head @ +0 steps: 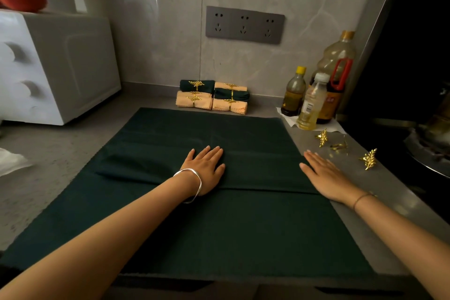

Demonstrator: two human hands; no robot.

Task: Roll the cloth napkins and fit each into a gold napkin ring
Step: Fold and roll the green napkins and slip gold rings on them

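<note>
Pressing both our hands flat on a dark green napkin (pixel 219 226) spread over the grey tabletop (pixel 60 153)
Our left hand (pixel 207 165), fingers straight and close together, rests on a folded band across the cloth's middle; our right hand (pixel 323 173), also flat and holding nothing, lies at the napkin's right edge. Loose gold napkin rings (pixel 369 159) with leaf sprigs sit on the tabletop just to its right. By the back wall, rolled napkins (pixel 211 98), green and peach, are stacked in their rings, near some oil bottles (pixel 314 102)
</note>
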